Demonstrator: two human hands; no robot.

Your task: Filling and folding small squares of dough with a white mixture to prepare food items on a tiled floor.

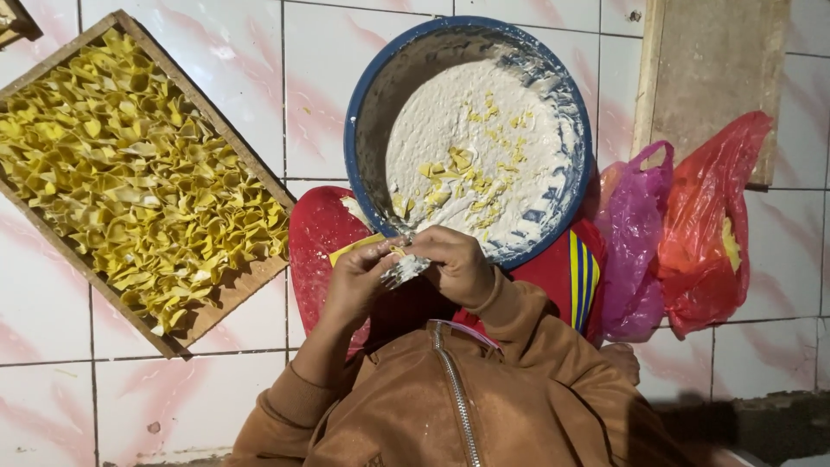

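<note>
My left hand [359, 281] and right hand [454, 264] are pinching one floury dough piece [403, 270] together (yellow scraps dotting the blue flour basin [367, 104] just beyond).

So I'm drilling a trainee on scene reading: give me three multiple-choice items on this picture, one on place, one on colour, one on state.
1. Where is the wooden tray relative to the basin?
A) on its left B) on its right C) inside it
2. What colour is the rim of the basin?
A) green B) blue C) black
3. How are the left hand and right hand?
A) flat on the floor B) apart, empty C) together, pinching a small floury piece

A: the tray lies left of it.
B: its edge is blue.
C: the fingers meet on it.
</note>
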